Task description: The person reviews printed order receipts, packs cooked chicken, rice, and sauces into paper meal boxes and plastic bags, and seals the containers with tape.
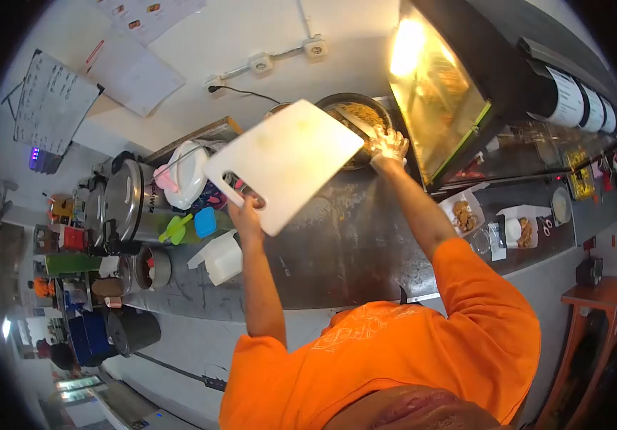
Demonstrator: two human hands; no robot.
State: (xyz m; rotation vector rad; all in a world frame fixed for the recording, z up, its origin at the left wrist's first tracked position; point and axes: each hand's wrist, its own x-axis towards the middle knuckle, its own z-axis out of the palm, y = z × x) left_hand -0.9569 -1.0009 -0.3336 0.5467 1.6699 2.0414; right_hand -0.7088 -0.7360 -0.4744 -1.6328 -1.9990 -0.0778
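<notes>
My left hand point(246, 215) grips a white cutting board point(290, 158) by its handle slot. The board is lifted and tilted above the dark counter point(323, 244). My right hand point(388, 147) wears a clear plastic glove and is closed on a knife point(356, 120), whose handle is hidden in the fingers. The blade points left over a round dark pan point(346, 97) with brown crumbly food in it. Part of the pan lies behind the board.
A lit glass display cabinet point(441, 93) stands right of the pan. Boxes of fried food point(464, 215) sit on the right counter. At left are a big metal pot point(126, 197), a white container point(219, 258), a blue lid point(211, 222) and a green plastic item point(174, 228).
</notes>
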